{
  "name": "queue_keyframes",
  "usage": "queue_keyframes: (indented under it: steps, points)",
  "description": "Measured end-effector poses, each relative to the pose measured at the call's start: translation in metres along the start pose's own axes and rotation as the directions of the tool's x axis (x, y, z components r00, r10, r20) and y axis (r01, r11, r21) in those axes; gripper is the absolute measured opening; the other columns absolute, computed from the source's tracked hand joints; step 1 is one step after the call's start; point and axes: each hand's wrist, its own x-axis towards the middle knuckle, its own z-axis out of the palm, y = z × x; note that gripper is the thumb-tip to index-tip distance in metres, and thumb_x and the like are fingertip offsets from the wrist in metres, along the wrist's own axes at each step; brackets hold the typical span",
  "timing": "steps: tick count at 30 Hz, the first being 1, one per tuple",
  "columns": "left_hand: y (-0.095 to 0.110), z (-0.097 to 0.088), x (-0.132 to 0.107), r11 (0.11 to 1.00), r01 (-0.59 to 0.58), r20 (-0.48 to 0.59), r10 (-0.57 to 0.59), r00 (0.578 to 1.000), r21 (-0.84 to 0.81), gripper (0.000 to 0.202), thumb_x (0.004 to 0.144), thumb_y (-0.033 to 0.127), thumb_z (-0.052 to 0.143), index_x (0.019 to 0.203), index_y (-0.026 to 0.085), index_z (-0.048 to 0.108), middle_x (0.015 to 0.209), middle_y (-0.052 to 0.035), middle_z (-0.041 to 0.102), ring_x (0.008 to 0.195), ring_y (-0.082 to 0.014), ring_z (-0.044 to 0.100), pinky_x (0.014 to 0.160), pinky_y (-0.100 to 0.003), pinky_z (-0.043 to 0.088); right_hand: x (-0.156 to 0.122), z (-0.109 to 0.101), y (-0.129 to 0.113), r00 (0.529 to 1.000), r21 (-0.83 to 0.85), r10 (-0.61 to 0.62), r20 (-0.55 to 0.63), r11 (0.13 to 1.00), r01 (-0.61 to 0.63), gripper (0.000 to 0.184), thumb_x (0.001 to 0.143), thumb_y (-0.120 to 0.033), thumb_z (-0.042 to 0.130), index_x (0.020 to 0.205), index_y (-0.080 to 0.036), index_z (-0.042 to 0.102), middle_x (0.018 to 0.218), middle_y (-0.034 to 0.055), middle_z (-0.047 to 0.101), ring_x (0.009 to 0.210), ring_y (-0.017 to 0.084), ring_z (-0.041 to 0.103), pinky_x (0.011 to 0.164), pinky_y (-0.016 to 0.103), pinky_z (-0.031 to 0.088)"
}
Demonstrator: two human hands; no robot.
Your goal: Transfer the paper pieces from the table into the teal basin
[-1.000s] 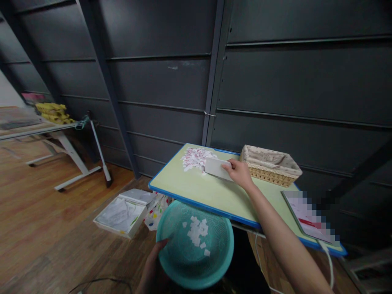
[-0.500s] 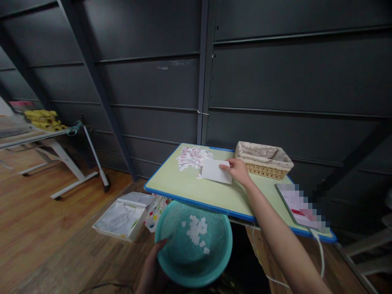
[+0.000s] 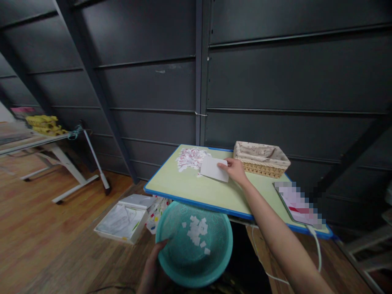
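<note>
My right hand (image 3: 235, 170) reaches across a pale green table with a blue rim (image 3: 196, 201) and grips a white card (image 3: 214, 169) by its right edge. The card's far edge touches a pile of small white and pink paper scraps (image 3: 191, 157) at the table's back left corner. My left hand (image 3: 154, 263) holds the near rim of a teal plastic basin (image 3: 214, 251) just below the table's front edge. Several white paper scraps (image 3: 196, 232) lie inside the basin.
A lined wicker basket (image 3: 261, 159) stands at the table's back right, and a flat blurred sheet (image 3: 298, 203) with a white cable lies at its right end. An open white box (image 3: 124, 217) sits on the wooden floor. Another table (image 3: 36, 139) stands at the left.
The view has shifted slightly. My right hand still holds the card against the scrap pile, and my left hand has kept the basin below the table edge.
</note>
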Motion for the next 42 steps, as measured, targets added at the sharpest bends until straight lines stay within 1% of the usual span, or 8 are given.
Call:
queue_keyframes:
  steps: [4, 9, 13, 19, 26, 33, 39, 42]
  points:
    - [0.002, 0.005, -0.005, 0.995, -0.046, -0.098, 0.055, 0.994, 0.090, 0.082, 0.076, 0.020, 0.069, 0.147, 0.006, 0.030, 0.109, -0.0176, 0.075, 0.114, -0.0375, 0.061, 0.104, -0.053, 0.042, -0.001, 0.000, 0.001, 0.998, 0.052, 0.028, 0.052, 0.998, -0.030, 0.033, 0.067, -0.047, 0.064, 0.068, -0.014, 0.066, 0.063, 0.0047, 0.065, 0.058, 0.018, 0.056, 0.051, 0.025, 0.035]
    - [0.003, 0.005, -0.004, 0.999, -0.026, -0.077, 0.029, 0.997, 0.032, 0.077, 0.078, 0.020, 0.065, 0.146, 0.006, 0.033, 0.107, -0.0162, 0.076, 0.112, -0.0372, 0.062, 0.102, -0.054, 0.044, 0.000, -0.001, 0.003, 0.997, 0.080, 0.067, 0.047, 0.994, -0.071, 0.032, 0.064, -0.046, 0.066, 0.067, -0.014, 0.065, 0.062, 0.0045, 0.064, 0.057, 0.018, 0.056, 0.050, 0.026, 0.035]
    - [0.003, 0.005, -0.002, 0.997, -0.055, -0.073, 0.058, 0.996, 0.049, 0.078, 0.077, 0.018, 0.066, 0.144, -0.001, 0.031, 0.100, -0.0190, 0.077, 0.112, -0.0371, 0.062, 0.103, -0.052, 0.044, 0.001, -0.003, 0.001, 0.996, 0.102, 0.075, 0.053, 0.992, -0.080, 0.031, 0.064, -0.046, 0.066, 0.065, -0.015, 0.064, 0.061, 0.0035, 0.062, 0.056, 0.017, 0.054, 0.049, 0.025, 0.034]
    - [-0.001, 0.008, -0.003, 0.992, -0.083, -0.080, 0.091, 0.993, 0.092, 0.083, 0.074, 0.018, 0.070, 0.148, 0.016, 0.031, 0.112, -0.0136, 0.075, 0.111, -0.0377, 0.062, 0.103, -0.055, 0.042, 0.002, -0.002, 0.001, 0.997, 0.060, 0.080, 0.023, 0.995, -0.082, 0.030, 0.064, -0.045, 0.066, 0.064, -0.015, 0.064, 0.060, 0.0028, 0.062, 0.055, 0.016, 0.053, 0.049, 0.025, 0.033]
    - [-0.001, 0.010, -0.005, 0.995, -0.065, -0.073, 0.071, 0.995, 0.080, 0.090, 0.074, 0.020, 0.070, 0.150, 0.011, 0.023, 0.109, -0.0155, 0.075, 0.117, -0.0374, 0.058, 0.106, -0.054, 0.039, 0.002, -0.002, 0.003, 0.991, 0.109, 0.117, 0.063, 0.986, -0.124, 0.031, 0.061, -0.045, 0.068, 0.064, -0.014, 0.064, 0.058, 0.0025, 0.060, 0.054, 0.016, 0.051, 0.048, 0.025, 0.031]
    - [-0.003, 0.013, -0.008, 0.988, -0.129, -0.101, 0.138, 0.985, 0.089, 0.090, 0.072, 0.013, 0.071, 0.150, 0.021, 0.027, 0.123, -0.0136, 0.068, 0.118, -0.0384, 0.056, 0.108, -0.056, 0.035, 0.002, -0.004, 0.002, 0.987, 0.147, 0.149, 0.058, 0.977, -0.156, 0.034, 0.059, -0.047, 0.070, 0.065, -0.014, 0.065, 0.058, 0.0030, 0.061, 0.052, 0.015, 0.051, 0.047, 0.025, 0.032]
    - [-0.001, 0.009, -0.007, 0.994, -0.033, -0.078, 0.041, 0.996, 0.102, 0.083, 0.076, 0.021, 0.069, 0.148, 0.009, 0.030, 0.116, -0.0173, 0.072, 0.116, -0.0386, 0.058, 0.107, -0.056, 0.037, 0.002, -0.003, 0.002, 0.993, 0.064, 0.108, 0.042, 0.992, -0.111, 0.031, 0.062, -0.046, 0.067, 0.064, -0.014, 0.064, 0.059, 0.0031, 0.061, 0.054, 0.016, 0.052, 0.048, 0.026, 0.032]
    - [0.000, 0.011, -0.009, 0.991, -0.055, -0.093, 0.067, 0.993, 0.119, 0.082, 0.075, 0.021, 0.069, 0.147, 0.009, 0.032, 0.114, -0.0167, 0.073, 0.115, -0.0386, 0.059, 0.107, -0.056, 0.037, 0.002, -0.003, 0.003, 0.994, 0.061, 0.105, 0.016, 0.993, -0.106, 0.031, 0.063, -0.045, 0.066, 0.066, -0.014, 0.065, 0.062, 0.0043, 0.063, 0.057, 0.017, 0.054, 0.050, 0.026, 0.034]
